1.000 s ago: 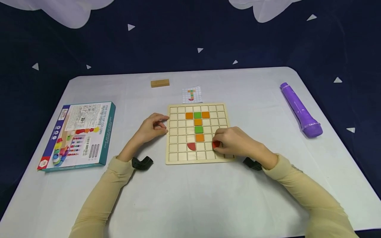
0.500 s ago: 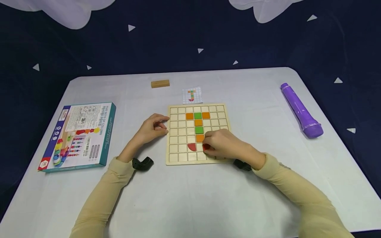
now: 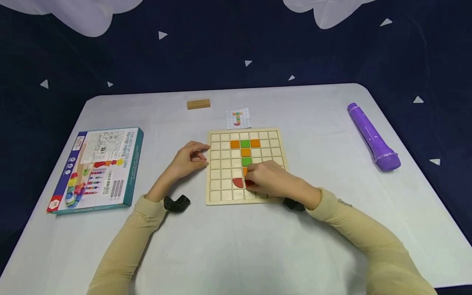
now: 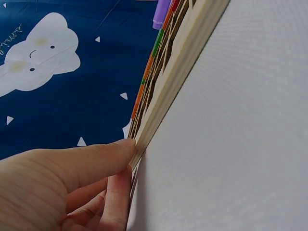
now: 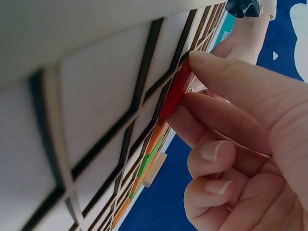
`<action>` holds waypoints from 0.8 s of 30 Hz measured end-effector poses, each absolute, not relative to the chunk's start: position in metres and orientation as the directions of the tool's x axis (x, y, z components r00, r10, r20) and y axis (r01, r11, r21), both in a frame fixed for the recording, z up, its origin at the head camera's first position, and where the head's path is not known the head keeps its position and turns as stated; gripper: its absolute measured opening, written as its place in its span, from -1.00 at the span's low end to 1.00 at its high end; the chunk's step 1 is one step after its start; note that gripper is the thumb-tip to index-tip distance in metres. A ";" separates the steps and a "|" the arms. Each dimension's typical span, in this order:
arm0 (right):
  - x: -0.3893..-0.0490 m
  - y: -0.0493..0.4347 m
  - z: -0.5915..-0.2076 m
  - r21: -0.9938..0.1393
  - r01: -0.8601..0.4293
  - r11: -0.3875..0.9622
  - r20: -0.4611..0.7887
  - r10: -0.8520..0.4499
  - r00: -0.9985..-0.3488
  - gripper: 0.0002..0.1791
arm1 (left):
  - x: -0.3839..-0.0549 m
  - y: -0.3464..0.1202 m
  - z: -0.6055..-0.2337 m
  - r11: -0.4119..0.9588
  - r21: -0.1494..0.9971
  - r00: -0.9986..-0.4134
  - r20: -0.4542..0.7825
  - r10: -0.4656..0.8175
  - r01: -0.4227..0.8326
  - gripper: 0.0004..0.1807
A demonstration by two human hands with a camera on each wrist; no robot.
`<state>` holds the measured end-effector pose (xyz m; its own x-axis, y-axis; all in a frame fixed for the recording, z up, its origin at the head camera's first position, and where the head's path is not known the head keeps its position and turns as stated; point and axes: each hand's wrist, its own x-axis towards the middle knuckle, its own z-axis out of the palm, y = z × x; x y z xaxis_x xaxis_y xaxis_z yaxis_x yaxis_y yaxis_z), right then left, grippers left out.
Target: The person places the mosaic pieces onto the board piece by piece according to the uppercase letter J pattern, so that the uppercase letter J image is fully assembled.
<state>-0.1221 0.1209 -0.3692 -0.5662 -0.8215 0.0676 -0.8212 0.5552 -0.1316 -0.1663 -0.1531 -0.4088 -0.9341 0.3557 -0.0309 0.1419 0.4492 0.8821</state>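
Right hand [image 3: 274, 179] pinches red tile [image 5: 176, 89] at wooden grid board [image 3: 221, 192], beside red quarter-round [image 3: 237, 182].
Left hand [image 3: 188, 157] braces board edge, fingers curled. Risk: tilted tile jams on cell ridge.

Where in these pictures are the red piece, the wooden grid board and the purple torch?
red piece [image 5: 175, 91], right wrist view, its red edge.
wooden grid board [image 3: 219, 164], head view, bare left squares.
purple torch [image 3: 370, 135], head view, mid barrel.

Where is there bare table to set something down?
Bare stretches: between the game box and grid board; between the board and purple flashlight; the near table between the sleeves. Crowded: the board, under both hands.
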 end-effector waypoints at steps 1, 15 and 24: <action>-0.122 0.120 -0.369 -0.135 -0.822 0.553 0.068 -0.823 -0.564 -0.92 | -0.166 -0.153 -0.409 0.451 0.881 -0.935 -0.030 0.354 0.142 -0.46; -0.132 0.115 -0.376 -0.271 -0.801 0.534 0.025 -0.828 -0.561 -0.90 | -0.163 -0.154 -0.417 0.483 0.862 -0.948 -0.014 0.319 0.150 -0.47; -0.137 0.127 -0.377 -0.402 -0.752 0.522 0.097 -0.793 -0.602 -0.83 | -0.161 -0.143 -0.405 0.651 0.691 -0.896 -0.010 0.443 0.315 -0.48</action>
<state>-0.1373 0.1275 -0.3774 -0.6020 -0.7926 0.0965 -0.7521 0.5223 -0.4019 -0.1614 -0.1434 -0.4053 -0.8963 0.4433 -0.0095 0.3147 0.6512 0.6905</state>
